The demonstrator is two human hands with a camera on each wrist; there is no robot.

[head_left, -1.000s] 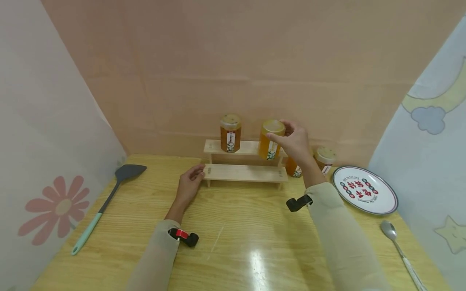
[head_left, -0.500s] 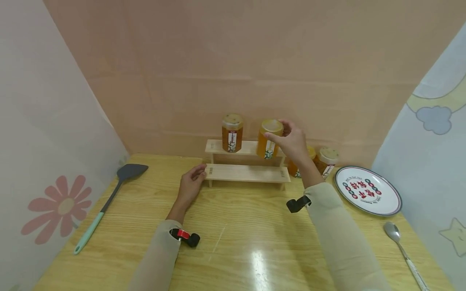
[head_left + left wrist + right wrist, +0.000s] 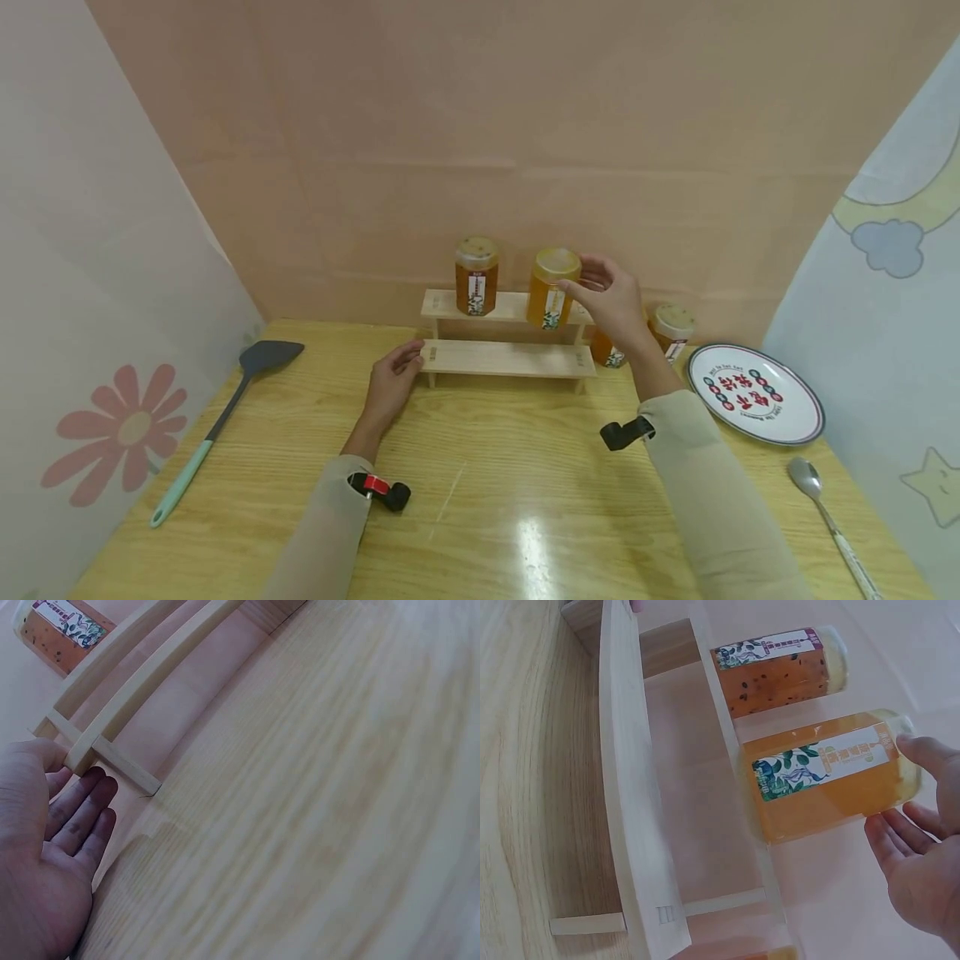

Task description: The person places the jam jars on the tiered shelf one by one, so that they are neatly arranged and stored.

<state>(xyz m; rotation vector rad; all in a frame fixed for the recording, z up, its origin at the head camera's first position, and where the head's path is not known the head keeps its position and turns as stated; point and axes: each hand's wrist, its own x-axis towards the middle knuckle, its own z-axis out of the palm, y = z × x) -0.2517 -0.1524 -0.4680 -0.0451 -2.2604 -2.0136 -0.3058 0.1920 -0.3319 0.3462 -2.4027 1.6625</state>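
A two-tier wooden stand [image 3: 508,358] is on the table against the back wall. My left hand [image 3: 392,385] pinches the left end of its lower tier; in the left wrist view the thumb is at the board's end, the other fingers below. On the upper tier stand two lidded jars: a jar of orange preserve with dark seeds [image 3: 476,279] at left, and a honey-coloured jar [image 3: 551,292] at right. My right hand [image 3: 617,307] is at that right jar's lid, fingers loosely extended; in the right wrist view the thumb overlaps the lid [image 3: 904,761], fingertips along its lower edge.
Right of the stand are an orange jar [image 3: 607,348], partly behind my right forearm, and a seeded jar [image 3: 672,331]. Further right lie an oval plate [image 3: 756,393] with red print and a metal spoon [image 3: 825,517]. A spatula [image 3: 225,417] lies at the left.
The right jar shifts slightly left onto the upper tier. My right hand then slides rightward, its thumb moving from the jar's front to its right edge. My left hand stays put.
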